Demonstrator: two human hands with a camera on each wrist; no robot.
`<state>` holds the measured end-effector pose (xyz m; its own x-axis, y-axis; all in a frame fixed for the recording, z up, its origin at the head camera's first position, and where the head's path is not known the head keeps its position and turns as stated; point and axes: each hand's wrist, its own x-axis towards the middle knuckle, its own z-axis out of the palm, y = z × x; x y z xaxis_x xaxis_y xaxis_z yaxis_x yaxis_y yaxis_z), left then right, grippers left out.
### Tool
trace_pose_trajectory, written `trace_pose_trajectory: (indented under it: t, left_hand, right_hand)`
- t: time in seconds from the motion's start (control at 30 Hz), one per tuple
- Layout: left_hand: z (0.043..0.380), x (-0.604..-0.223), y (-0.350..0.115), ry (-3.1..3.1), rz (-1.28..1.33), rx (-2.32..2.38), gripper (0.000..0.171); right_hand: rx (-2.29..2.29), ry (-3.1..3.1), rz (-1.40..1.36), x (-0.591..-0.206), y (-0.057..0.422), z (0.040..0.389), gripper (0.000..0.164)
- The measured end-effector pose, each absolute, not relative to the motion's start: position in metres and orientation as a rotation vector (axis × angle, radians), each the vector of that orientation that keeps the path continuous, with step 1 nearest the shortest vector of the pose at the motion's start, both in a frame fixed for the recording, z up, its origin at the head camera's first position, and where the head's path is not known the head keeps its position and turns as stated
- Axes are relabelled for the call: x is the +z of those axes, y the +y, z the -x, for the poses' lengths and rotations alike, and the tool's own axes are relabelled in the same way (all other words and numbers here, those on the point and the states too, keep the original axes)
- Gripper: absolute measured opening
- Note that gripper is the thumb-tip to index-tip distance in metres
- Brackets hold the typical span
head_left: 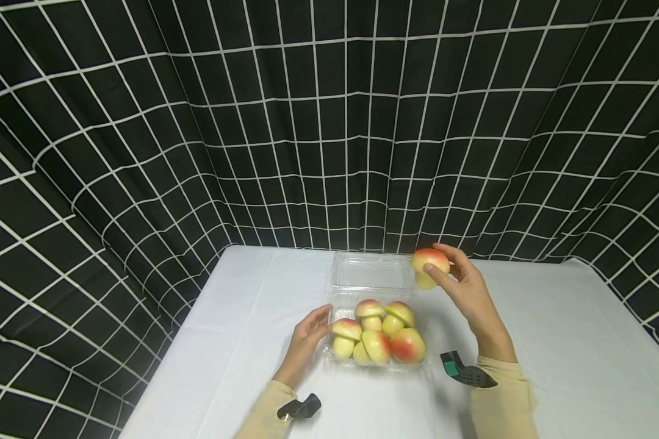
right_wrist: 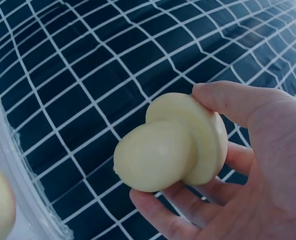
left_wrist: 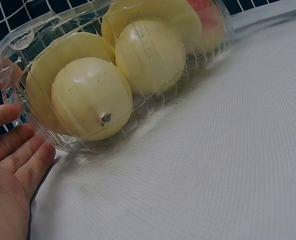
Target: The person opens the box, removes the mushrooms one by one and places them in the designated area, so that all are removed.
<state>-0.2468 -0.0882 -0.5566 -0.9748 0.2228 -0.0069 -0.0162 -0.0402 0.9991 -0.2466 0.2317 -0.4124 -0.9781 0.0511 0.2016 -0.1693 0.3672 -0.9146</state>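
A toy mushroom (head_left: 429,262) with a red-and-yellow cap and pale yellow stem is held in my right hand (head_left: 468,292), raised over the back right of the table. In the right wrist view the thumb lies on the cap of this mushroom (right_wrist: 183,137), with fingers under it. Below and to the left stands a clear plastic clamshell box (head_left: 337,297), its lid (head_left: 372,272) folded open toward the back. Several similar mushrooms (head_left: 407,346) lie inside. My left hand (head_left: 306,338) touches the box's left end, its fingers (left_wrist: 35,162) fairly straight against the clear wall (left_wrist: 48,132).
A white cloth (head_left: 241,305) covers the table. Black curtains with a white grid (head_left: 329,152) hang behind it and along both sides. Dark wrist straps (head_left: 467,372) are on both sleeves.
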Motion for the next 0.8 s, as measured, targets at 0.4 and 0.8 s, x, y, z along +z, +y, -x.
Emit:
trace_pose_trajectory:
  t: [0.4, 0.8]
  left_hand:
    - [0.246, -0.554, -0.087, 2.064, -0.206, 2.142, 0.056]
    - [0.246, -0.556, -0.088, 2.08, -0.226, 2.138, 0.056]
  right_hand:
    - [1.657, -2.456, 0.026, -0.418, 0.241, 0.251, 0.062]
    - [1.697, -2.433, 0.133, -0.426, 0.244, 0.257, 0.066]
